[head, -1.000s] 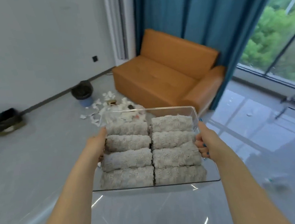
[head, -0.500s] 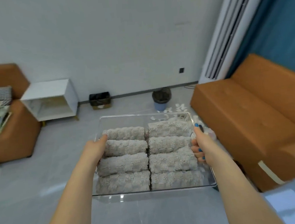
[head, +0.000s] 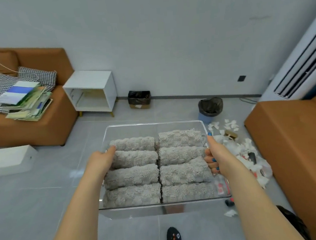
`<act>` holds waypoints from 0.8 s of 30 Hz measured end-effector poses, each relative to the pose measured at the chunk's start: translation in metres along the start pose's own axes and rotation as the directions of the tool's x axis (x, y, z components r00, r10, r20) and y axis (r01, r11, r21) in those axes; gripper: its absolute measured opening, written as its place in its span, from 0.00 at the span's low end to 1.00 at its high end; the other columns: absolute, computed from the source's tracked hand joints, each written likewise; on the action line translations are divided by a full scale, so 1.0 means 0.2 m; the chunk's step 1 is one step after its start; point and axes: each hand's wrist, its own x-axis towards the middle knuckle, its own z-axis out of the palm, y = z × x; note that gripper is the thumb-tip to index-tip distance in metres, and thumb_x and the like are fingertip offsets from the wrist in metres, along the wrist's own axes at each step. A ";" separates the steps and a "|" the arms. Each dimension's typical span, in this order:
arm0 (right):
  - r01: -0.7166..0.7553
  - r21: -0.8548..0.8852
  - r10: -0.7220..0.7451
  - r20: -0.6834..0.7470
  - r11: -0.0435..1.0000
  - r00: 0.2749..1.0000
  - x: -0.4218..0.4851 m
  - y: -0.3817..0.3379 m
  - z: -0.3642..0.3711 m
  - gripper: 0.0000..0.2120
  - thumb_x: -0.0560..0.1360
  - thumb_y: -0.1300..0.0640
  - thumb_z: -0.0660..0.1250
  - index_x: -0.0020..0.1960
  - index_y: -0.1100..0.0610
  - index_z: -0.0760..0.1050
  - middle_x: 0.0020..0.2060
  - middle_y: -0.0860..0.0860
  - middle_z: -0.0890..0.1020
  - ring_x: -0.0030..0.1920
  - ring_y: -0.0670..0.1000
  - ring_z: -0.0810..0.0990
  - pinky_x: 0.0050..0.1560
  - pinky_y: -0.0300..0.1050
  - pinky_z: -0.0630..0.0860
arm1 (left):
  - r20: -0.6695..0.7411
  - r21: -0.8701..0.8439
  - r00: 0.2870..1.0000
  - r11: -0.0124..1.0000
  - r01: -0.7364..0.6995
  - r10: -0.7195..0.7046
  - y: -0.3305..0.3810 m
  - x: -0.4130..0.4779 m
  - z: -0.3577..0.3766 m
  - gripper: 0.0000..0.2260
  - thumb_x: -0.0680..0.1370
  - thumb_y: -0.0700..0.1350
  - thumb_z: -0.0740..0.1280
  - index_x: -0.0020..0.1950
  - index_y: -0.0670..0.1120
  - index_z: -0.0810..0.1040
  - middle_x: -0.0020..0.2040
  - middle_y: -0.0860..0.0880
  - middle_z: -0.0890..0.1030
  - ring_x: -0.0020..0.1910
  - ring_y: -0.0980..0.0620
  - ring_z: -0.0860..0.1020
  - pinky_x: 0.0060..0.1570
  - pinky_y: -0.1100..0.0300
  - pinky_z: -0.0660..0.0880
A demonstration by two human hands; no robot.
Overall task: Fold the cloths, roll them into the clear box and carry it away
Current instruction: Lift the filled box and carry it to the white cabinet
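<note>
Head view, looking down over my forearms. The clear box (head: 134, 211) hangs above the grey tiled floor (head: 36, 195), carried level between my two hands and touching nothing else.

(a) Left hand (head: 100, 162): it grips the left wall of the box, with the thumb laid over the rim against the end of the farthest left roll. The other fingers sit behind the palm, so I cannot tell how they curl, though they appear to hook under the side.

(b) Right hand (head: 217, 156): the thumb lies straight along the right rim. The fingers, which have blue nails, are curled round the wall and clamped on it, showing through the plastic.

(c) Rolled cloths (head: 135, 175): eight grey, fluffy rolls lie inside the box in two columns of four, side by side and touching. A bare strip of box floor remains at the far end.

(d) Surroundings: an orange sofa (head: 40, 129) at left bears checked cushions (head: 42, 74) and a stack of magazines (head: 25, 103). A white cube table (head: 90, 81) stands just beside it. A lined blue bin (head: 210, 108) stands near the wall, with paper scraps (head: 231, 125) strewn next to a second orange sofa (head: 297, 146) at right. My socked foot (head: 173, 238) shows below the box.
</note>
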 end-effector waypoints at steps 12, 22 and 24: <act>0.081 -0.183 -0.063 0.098 0.980 0.993 0.61 -0.85 0.35 0.29 0.77 0.31 0.47 0.27 0.51 0.53 0.21 0.47 0.56 0.19 0.46 0.49 0.20 0.34 0.49 | -0.156 -0.144 0.983 0.987 0.075 -0.098 0.29 0.62 -0.10 0.21 0.77 0.55 0.63 0.29 0.44 0.65 0.29 0.39 0.70 0.35 0.37 0.74 0.39 0.49 0.72; 0.082 -0.270 -0.019 0.228 0.959 0.973 0.98 -1.32 1.31 0.28 0.77 0.32 0.46 0.28 0.51 0.53 0.22 0.47 0.56 0.20 0.46 0.49 0.22 0.35 0.48 | -0.268 -0.147 0.947 0.979 0.144 -0.180 0.25 1.40 -0.73 0.20 0.78 0.54 0.63 0.30 0.44 0.66 0.28 0.45 0.68 0.32 0.44 0.68 0.37 0.52 0.70; 0.075 -0.250 -0.015 0.234 0.965 0.972 1.06 -1.45 1.55 0.29 0.77 0.32 0.46 0.28 0.52 0.53 0.22 0.47 0.56 0.20 0.46 0.49 0.22 0.35 0.48 | -0.270 -0.127 0.949 0.983 0.133 -0.163 0.29 1.63 -0.92 0.20 0.78 0.54 0.62 0.31 0.43 0.67 0.29 0.45 0.69 0.30 0.45 0.68 0.34 0.56 0.65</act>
